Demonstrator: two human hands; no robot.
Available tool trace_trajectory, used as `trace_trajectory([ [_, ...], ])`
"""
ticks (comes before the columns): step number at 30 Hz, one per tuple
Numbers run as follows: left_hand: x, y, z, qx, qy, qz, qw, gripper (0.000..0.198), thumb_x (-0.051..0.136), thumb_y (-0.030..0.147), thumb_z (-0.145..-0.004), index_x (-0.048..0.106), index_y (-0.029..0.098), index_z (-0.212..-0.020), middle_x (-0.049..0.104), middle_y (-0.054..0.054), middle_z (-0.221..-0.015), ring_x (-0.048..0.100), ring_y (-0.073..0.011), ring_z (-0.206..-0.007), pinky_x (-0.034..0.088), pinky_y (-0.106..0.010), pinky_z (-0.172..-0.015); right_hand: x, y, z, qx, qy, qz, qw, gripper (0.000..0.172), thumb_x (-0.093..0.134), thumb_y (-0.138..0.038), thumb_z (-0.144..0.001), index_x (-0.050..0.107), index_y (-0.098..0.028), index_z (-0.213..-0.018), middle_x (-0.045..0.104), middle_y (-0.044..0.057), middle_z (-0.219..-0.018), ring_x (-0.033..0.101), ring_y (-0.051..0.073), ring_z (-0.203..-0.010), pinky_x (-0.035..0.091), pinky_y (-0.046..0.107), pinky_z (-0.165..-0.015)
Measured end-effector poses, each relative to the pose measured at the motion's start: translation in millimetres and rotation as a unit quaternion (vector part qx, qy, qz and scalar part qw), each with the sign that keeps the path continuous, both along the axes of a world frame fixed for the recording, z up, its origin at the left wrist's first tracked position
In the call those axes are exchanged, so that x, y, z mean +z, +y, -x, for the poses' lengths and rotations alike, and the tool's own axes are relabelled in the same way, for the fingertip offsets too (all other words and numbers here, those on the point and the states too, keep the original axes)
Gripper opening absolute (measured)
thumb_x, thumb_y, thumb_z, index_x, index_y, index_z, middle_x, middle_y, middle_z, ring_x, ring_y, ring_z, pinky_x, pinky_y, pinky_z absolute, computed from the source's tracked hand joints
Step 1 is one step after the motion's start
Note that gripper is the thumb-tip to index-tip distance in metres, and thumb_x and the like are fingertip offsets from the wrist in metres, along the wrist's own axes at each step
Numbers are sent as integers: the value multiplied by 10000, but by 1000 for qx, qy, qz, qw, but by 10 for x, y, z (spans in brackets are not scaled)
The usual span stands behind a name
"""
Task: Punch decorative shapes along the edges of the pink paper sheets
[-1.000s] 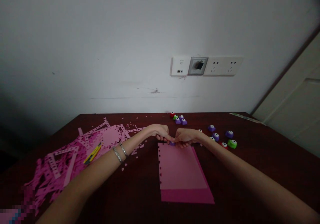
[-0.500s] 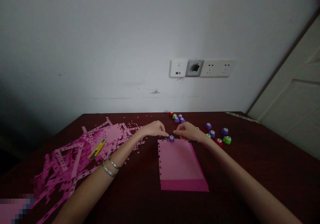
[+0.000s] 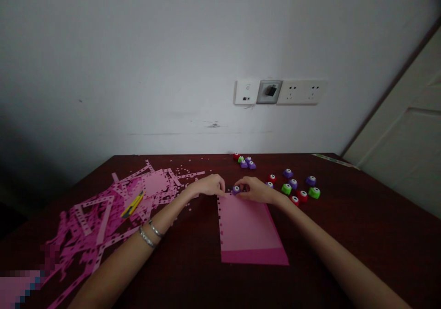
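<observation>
A purple paper punch (image 3: 236,190) with a white-and-black top sits at the far edge of a light pink sheet (image 3: 250,228). My right hand (image 3: 255,189) has its thumb and fingers around this punch. My left hand (image 3: 211,185) is closed, its fingertips on the far left corner of the sheet. Punched holes run down the sheet's left side. Beneath it lies a darker pink sheet (image 3: 255,257), showing along the near and right edges.
Punched pink strips and scraps (image 3: 89,226) are heaped at the left, with a yellow cutter knife (image 3: 132,204) on top. More purple, red and green punches (image 3: 292,184) stand at the right, and others (image 3: 244,163) by the wall. Sockets (image 3: 301,92) are on the wall.
My right hand has come onto the purple punch, with thumb and fingers around it. My left fingertips have moved from beside the punch to the sheet's corner.
</observation>
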State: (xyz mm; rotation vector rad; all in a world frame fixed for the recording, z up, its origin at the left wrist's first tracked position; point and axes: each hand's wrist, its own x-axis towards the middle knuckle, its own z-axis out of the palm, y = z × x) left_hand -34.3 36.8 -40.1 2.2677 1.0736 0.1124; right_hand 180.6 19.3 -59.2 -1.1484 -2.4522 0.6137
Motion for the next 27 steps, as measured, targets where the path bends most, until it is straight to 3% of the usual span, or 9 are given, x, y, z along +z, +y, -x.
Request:
trace_trajectory([
  [7, -88, 39, -8, -8, -29, 31, 999, 132, 597, 206, -644, 657, 112, -715, 599, -4, -602, 494, -95, -546, 343, -192, -494, -22, -1, -3, -24, 9, -3, 1000, 234, 589, -236, -711, 665, -142, -911, 637, 49, -790, 553, 137, -660, 401, 238, -588],
  [13, -114, 44, -11, -14, -33, 23, 999, 119, 593, 195, -643, 654, 116, -710, 589, 3, -597, 492, -91, -544, 346, -190, -500, 62, 31, -79, -102, -5, -32, 994, 249, 607, -343, -709, 661, -165, -876, 645, 44, -786, 571, 153, -684, 408, 250, -614],
  [21, -163, 76, 16, -19, -46, 20, 999, 119, 603, 240, -659, 646, 137, -701, 601, -1, -616, 505, -92, -559, 355, -202, -524, 536, 102, -714, -261, -88, -72, 959, 289, 601, -450, -694, 664, -208, -841, 668, 57, -856, 604, 197, -754, 428, 269, -645],
  [27, -134, 56, 5, -27, -40, 17, 999, 106, 596, 225, -674, 642, 137, -710, 596, 0, -619, 508, -91, -564, 364, -205, -541, 565, 177, -1170, -317, -144, -43, 936, 315, 589, -461, -689, 667, -204, -854, 677, 71, -887, 616, 219, -764, 432, 279, -617],
])
